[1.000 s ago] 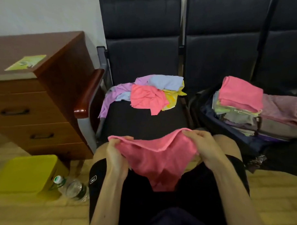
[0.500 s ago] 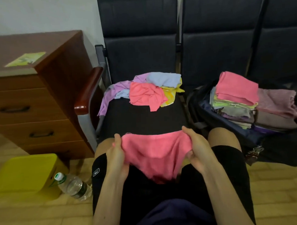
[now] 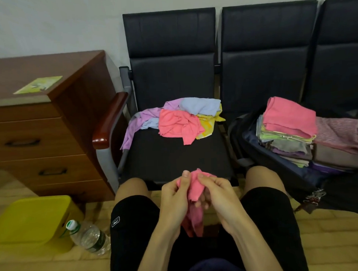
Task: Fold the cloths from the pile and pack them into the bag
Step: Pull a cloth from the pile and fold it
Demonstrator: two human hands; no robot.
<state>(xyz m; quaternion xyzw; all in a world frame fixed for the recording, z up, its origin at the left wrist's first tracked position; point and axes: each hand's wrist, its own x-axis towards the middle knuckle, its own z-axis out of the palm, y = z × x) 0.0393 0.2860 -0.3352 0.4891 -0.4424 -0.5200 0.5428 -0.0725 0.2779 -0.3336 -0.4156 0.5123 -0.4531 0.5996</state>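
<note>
Flanking pile (image 3: 178, 121), cabinet (image 3: 42, 140), packed bag (image 3: 276, 162)

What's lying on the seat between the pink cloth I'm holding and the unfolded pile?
Nothing: in the head view, only bare black seat shows between the pink cloth held by both hands and the pile further back.

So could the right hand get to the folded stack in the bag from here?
Probably yes, once freed. The right hand and left hand both pinch the pink cloth over the lap. The stack sits uncovered in the open bag on that side, with nothing between.
</note>
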